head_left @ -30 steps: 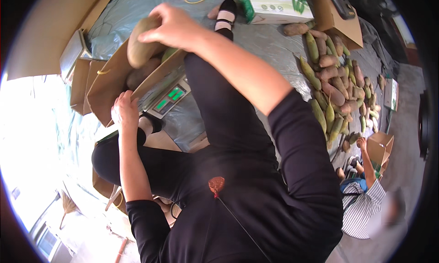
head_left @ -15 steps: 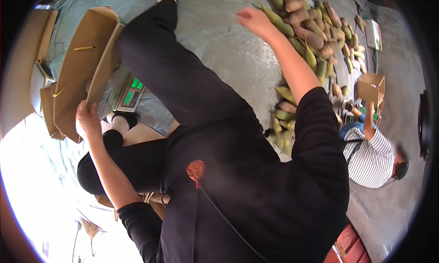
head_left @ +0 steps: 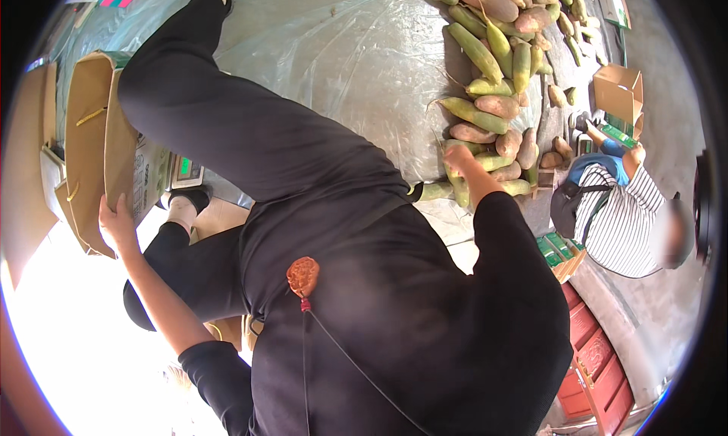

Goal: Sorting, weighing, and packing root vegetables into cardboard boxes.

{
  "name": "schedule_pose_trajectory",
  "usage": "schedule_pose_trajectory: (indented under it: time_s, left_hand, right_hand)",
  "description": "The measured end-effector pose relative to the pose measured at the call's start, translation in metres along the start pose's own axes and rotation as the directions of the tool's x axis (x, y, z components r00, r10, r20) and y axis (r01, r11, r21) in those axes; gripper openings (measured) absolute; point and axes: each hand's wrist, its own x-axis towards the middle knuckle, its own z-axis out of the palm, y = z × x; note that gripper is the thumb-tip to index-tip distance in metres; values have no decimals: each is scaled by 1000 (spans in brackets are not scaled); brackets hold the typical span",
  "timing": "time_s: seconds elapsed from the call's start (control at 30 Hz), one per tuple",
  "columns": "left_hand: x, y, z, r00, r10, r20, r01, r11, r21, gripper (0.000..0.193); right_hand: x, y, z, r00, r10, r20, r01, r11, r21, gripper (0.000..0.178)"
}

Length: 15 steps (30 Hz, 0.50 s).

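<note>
My left hand is closed on the lower edge of an open brown cardboard box with yellow cord handles. Beside the box, partly behind my leg, a scale shows a lit green display. My right hand reaches into the near end of a long pile of vegetables, its fingers curled at the end of a green radish. Pinkish-brown roots that look like sweet potatoes lie mixed with more green radishes. The fingertips of my right hand are partly hidden.
Clear plastic sheeting covers the floor before me. At the right, a person in a striped shirt bends beside an open carton. Green boxes and red wooden furniture are nearer on that side.
My right hand has come down and closer from above the pile's far part to its near end. My left hand still grips the box edge. The view has shifted right.
</note>
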Motion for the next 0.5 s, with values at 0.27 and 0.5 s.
schedule_pose_trajectory:
  time_s: [0.27, 0.5]
  left_hand:
    - [10, -9, 20, 1000, 15, 23, -14, 999, -37, 29]
    - [19, 0, 54, 997, 8, 75, 2, 992, -126, 30]
  right_hand:
    - [-20, 43, 63, 999, 52, 6, -52, 998, -22, 26]
    - [-43, 179, 33, 740, 606, -291, -309, 692, 653, 48]
